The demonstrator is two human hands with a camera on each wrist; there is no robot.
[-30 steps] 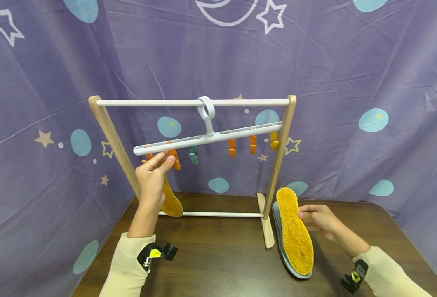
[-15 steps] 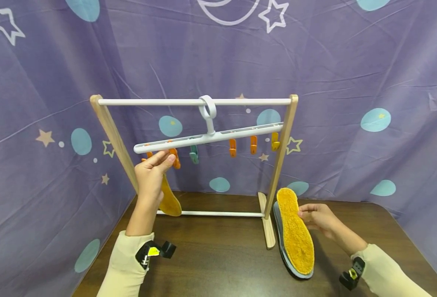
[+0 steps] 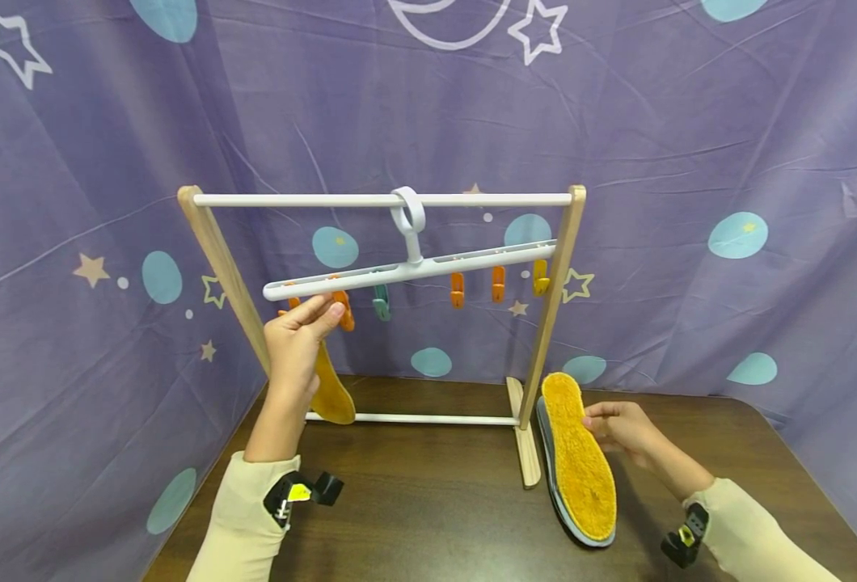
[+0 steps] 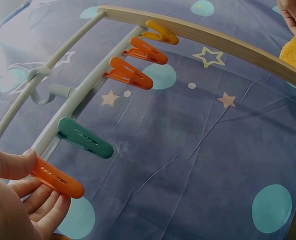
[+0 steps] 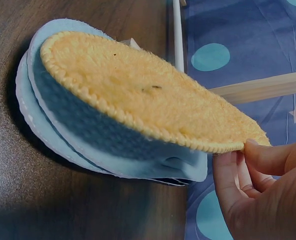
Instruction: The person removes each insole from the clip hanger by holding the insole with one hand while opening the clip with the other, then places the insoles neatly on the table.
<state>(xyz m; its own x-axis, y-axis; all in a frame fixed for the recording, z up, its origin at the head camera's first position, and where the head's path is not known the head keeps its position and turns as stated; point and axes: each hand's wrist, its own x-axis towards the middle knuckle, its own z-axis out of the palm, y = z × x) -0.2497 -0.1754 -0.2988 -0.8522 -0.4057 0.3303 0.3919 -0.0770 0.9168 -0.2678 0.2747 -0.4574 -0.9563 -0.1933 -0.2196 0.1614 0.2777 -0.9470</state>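
My left hand (image 3: 296, 343) pinches an orange clip (image 4: 60, 181) near the left end of a white hanger (image 3: 341, 280). That hanger hangs tilted, its left end lower, from the rack's top bar (image 3: 290, 200). Behind the left hand a yellow insole (image 3: 334, 396) hangs down, its upper part hidden. On the right, my right hand (image 3: 625, 432) pinches the edge of another fuzzy yellow insole (image 3: 581, 461) between thumb and fingers. This insole is raised at the pinched end, above blue-grey insoles (image 5: 62, 125) lying stacked on the table.
More clips line the hanger: a green clip (image 3: 381, 303), two orange ones and a yellow clip (image 3: 541, 277). The rack's right wooden post (image 3: 548, 315) and foot (image 3: 526, 457) stand left of the insoles. A purple curtain (image 3: 654, 242) backs the brown table (image 3: 428, 493).
Both hands stay almost in place on the clip and the insole. The raised end of the right insole dips very slightly.
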